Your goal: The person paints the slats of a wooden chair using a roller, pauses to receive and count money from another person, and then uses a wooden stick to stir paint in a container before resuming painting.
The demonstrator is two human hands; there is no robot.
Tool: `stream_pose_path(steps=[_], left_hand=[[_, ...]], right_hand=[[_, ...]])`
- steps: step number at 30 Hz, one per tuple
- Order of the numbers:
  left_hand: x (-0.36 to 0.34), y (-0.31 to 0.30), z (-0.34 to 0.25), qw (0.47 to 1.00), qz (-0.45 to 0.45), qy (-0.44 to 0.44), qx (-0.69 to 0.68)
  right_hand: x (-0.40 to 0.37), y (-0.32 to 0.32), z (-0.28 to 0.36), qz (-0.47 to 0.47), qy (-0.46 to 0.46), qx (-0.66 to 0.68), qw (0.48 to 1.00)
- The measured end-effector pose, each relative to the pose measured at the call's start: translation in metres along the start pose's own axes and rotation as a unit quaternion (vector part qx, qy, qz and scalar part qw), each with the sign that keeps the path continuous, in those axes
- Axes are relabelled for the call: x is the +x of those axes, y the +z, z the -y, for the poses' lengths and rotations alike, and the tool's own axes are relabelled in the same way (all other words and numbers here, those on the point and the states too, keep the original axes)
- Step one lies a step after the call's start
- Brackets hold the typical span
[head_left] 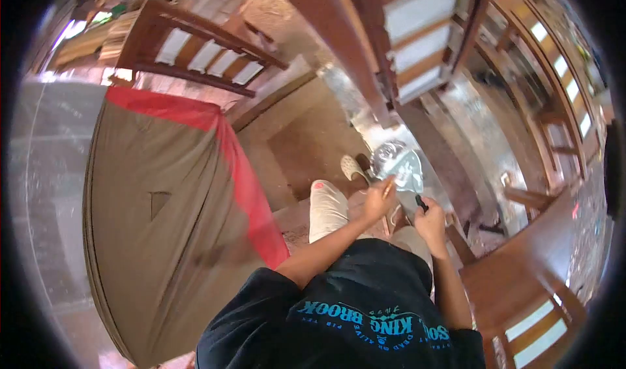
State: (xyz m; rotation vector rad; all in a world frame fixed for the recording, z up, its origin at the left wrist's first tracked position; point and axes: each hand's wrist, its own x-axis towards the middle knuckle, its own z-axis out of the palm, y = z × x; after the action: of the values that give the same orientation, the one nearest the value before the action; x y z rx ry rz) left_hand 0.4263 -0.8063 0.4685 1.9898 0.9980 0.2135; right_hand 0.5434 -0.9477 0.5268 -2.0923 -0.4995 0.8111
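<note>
My left hand point(378, 199) is closed, with its fingertips at the lower left edge of a shiny, see-through plastic item point(409, 168), which looks like a bag. Blur hides the exact grip and what the plastic contains. Beside it, to the right, my right hand point(430, 220) is wrapped around a short black handle point(422, 203). The handle points up toward the plastic; what kind of tool it belongs to is too blurred to tell. Both hands are in front of my lap, above my light trousers point(328, 211).
A brown cloth with a red border point(156, 219) covers a large thing at left. Brown wooden frames with pale slats point(208, 59) stand at the back left, with more wooden furniture point(420, 36) at the right. A wooden seat point(515, 251) is near my right side. A light shoe point(353, 168) rests on the floor.
</note>
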Motion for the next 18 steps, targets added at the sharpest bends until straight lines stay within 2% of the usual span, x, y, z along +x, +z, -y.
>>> stream_pose_path(steps=[2, 6, 8, 9, 12, 15, 18], left_hand=[[-0.004, -0.005, -0.013, 1.0, 0.025, -0.017, -0.002], [-0.015, -0.006, -0.024, 0.999, -0.016, 0.015, -0.04], [-0.014, -0.001, -0.018, 0.998, -0.025, 0.03, -0.059], [-0.013, 0.002, -0.014, 0.999, -0.008, 0.001, -0.042], [-0.001, 0.021, 0.015, 0.999, -0.033, 0.033, -0.019], [0.002, 0.018, 0.002, 0.997, -0.067, 0.018, -0.027], [-0.002, 0.007, -0.012, 0.998, -0.034, -0.029, -0.046]], right_hand=[[0.012, 0.015, -0.022, -0.005, 0.01, -0.046, 0.999], [0.033, 0.039, -0.039, 0.003, 0.034, -0.089, 0.995], [0.034, 0.042, -0.033, 0.01, 0.027, -0.107, 0.994], [0.03, 0.042, -0.032, 0.013, 0.022, -0.095, 0.995], [0.011, 0.02, -0.002, 0.018, 0.007, -0.067, 0.998], [0.004, 0.008, 0.008, 0.012, 0.004, -0.072, 0.997], [0.024, 0.026, -0.016, 0.0, 0.019, -0.101, 0.995]])
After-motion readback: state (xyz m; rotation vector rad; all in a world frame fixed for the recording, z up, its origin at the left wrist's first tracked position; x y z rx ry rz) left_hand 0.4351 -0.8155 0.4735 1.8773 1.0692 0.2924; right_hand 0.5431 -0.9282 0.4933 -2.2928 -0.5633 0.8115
